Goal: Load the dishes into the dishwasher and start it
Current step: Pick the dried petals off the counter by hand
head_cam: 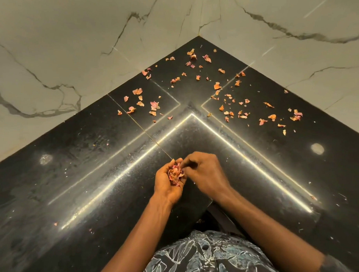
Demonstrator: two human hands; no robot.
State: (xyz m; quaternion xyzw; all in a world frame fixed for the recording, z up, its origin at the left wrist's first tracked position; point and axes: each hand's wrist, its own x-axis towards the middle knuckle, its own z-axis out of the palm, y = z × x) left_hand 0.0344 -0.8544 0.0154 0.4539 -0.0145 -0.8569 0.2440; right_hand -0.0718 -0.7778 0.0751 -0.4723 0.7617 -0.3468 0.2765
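While the left hand (168,185) lies cupped palm-up at frame centre, fingers curled round a heap of peels (175,174), the right hand (205,173) pinches into that heap, fingertips narrow. More scraps (217,86) lie scattered across upper centre of the black counter (71,172). Dishes, dishwasher: neither in view. Risk: the cup looks full, so another pinch pressed in could tip flakes back onto the counter or over its edge at lower centre.

Loose scraps (217,86) lie on the surface (92,163) toward its back corner, two walls (76,40) meeting behind. Nearer us, our left hand (166,186) cups a heap (175,174); our right hand (205,173) pinches it from the right.
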